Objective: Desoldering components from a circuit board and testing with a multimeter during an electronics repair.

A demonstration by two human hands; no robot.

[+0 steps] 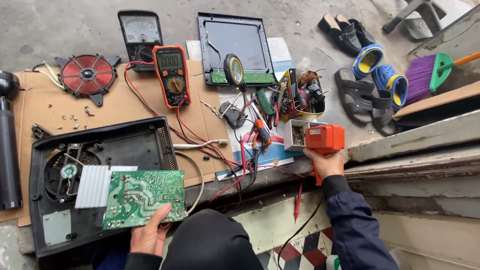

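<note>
- The green circuit board [144, 198] sits low in the view, tilted up with its solder side facing the camera, over the front right corner of the open black appliance shell [100, 150].
- The left hand [148, 235] grips the board at its lower edge, thumb pressed on the green face, fingers hidden behind it.
- A white finned heat sink [95, 185] is fixed to the board's left edge and lies across the shell, just beside the round fan [67, 172].
- The right hand [326, 164] is clenched around the handle of an orange gun-shaped soldering tool [325, 140], held above the edge of the step, well apart from the board.
- Just beside the tool stands a small white box [296, 135] of bits.
- Red and black probe leads [220, 160] run from the orange digital multimeter [171, 75] across the cardboard [120, 105] towards the step.
- Farther back lie an analogue meter [140, 32], a red induction coil [88, 75], a black top panel [235, 42] and a yellow tub of tools [300, 95].
- At the right are sandals [360, 95], blue clogs [382, 72] and a purple broom [425, 72].
</note>
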